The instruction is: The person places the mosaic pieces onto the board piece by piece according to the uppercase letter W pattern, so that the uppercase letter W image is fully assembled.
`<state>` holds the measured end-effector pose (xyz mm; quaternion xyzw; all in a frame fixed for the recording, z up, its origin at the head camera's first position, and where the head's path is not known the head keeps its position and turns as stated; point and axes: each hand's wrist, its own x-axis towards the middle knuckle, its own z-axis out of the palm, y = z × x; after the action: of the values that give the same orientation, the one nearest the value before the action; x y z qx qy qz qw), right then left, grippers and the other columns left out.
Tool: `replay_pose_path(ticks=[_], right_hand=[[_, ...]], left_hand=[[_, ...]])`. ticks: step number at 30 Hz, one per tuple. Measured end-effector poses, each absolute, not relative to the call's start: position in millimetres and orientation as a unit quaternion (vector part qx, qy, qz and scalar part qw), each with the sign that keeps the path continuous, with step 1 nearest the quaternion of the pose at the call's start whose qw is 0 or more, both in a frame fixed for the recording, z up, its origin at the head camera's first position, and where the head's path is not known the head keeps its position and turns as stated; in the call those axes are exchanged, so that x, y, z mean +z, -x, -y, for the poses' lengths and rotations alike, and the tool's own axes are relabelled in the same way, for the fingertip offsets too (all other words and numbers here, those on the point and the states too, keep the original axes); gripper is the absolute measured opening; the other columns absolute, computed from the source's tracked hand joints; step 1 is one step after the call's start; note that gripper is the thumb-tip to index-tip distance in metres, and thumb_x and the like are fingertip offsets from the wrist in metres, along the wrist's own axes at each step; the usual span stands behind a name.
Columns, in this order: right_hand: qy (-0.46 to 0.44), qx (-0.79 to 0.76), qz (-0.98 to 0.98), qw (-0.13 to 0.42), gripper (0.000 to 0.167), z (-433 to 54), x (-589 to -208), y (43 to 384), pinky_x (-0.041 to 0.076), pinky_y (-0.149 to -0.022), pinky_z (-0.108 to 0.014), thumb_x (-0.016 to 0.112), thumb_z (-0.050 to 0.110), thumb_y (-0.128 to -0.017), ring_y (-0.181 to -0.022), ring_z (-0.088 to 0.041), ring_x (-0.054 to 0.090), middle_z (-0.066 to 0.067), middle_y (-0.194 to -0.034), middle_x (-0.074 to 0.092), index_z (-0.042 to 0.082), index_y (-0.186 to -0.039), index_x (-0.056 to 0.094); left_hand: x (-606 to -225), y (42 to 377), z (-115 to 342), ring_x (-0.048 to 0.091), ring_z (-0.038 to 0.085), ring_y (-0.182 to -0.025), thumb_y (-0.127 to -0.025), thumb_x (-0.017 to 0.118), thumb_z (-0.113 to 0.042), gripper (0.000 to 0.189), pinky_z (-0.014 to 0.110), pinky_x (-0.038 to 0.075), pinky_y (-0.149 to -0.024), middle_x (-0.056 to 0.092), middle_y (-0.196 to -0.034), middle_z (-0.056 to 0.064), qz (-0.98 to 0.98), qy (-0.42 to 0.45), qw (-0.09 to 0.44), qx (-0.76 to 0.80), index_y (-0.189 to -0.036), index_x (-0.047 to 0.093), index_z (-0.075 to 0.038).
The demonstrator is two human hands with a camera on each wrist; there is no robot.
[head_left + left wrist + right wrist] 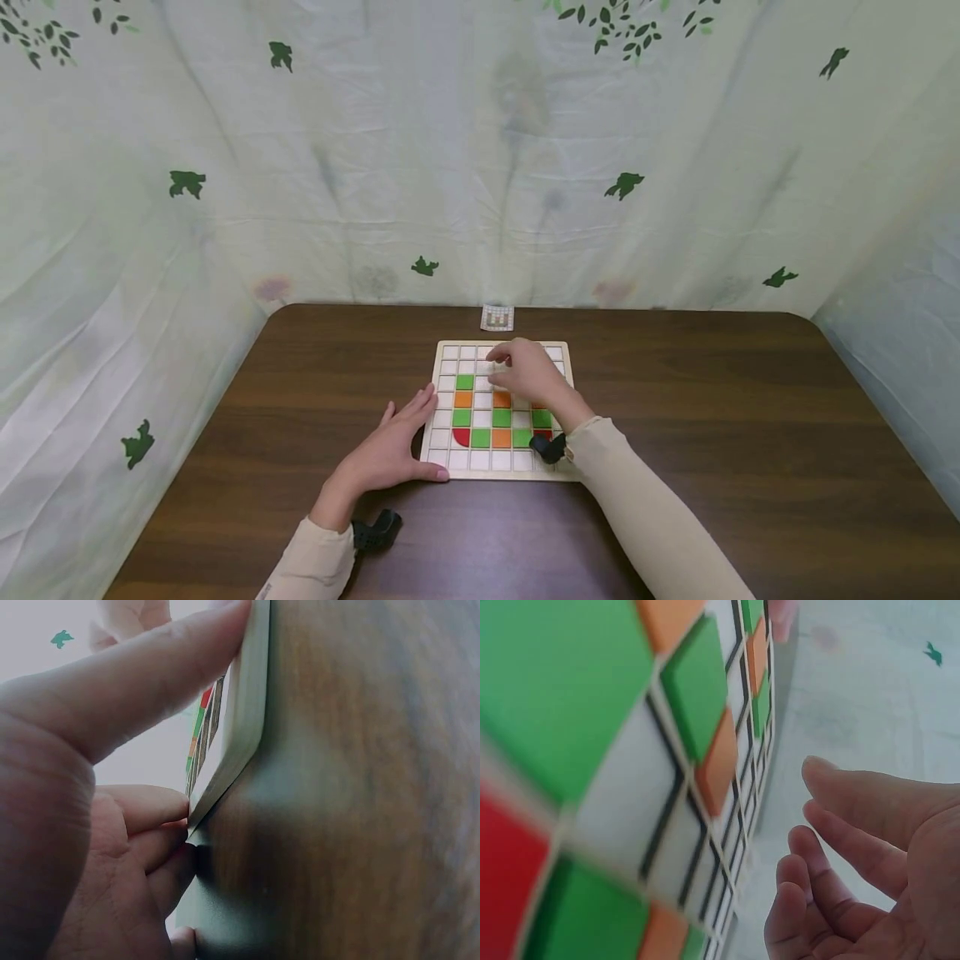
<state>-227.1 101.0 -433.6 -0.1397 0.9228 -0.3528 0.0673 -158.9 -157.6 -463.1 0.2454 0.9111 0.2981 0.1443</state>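
A square pale wooden grid board (458,459) lies on the table, with green, orange and red tiles in some of its white cells. At its near left corner, my left hand (390,447) spreads round the edge. The thumb touches the near rim and the fingers touch the left rim, as the left wrist view shows on the board's side (251,690). Over the upper middle of the board hovers my right hand (531,372). In the right wrist view, the right hand (877,862) has bent fingers apart from the thumb and nothing between them. Right hand and sleeve hide several cells.
A small card (497,318) printed with a grid pattern sits at the table's far edge, beyond the board. The dark brown wooden table (720,392) reaches a pale curtain (420,167) with leaf and bird prints. Black straps (377,531) are on both wrists.
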Motion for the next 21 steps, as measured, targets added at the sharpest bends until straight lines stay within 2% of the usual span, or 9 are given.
replay_pose_path(ticks=[14,21], right_hand=[[0.110,-0.332,-0.936,0.024,0.033,-169,-427,204,0.053,-0.086,-0.044,0.074,0.017,-0.092,-0.102,-0.028,0.059,-0.011,-0.112,0.066,0.004,-0.122,0.071],[0.095,-0.331,-0.939,0.001,0.035,-223,-433,185,0.053,-0.085,-0.048,0.073,0.017,-0.093,-0.101,-0.031,0.063,-0.017,-0.115,0.066,0.000,-0.123,0.069]], left_hand=[[-466,156,161,0.014,0.031,-0.153,-0.073,0.087,-0.049,0.116,0.063,0.002,-0.119,0.014,-0.167,0.012,-0.915,-0.239,0.141,0.292,-0.157,0.025,0.001],[-471,155,160,0.013,0.030,-0.154,-0.074,0.086,-0.051,0.116,0.064,0.001,-0.118,0.014,-0.168,0.011,-0.911,-0.246,0.141,0.299,-0.158,0.025,0.001]])
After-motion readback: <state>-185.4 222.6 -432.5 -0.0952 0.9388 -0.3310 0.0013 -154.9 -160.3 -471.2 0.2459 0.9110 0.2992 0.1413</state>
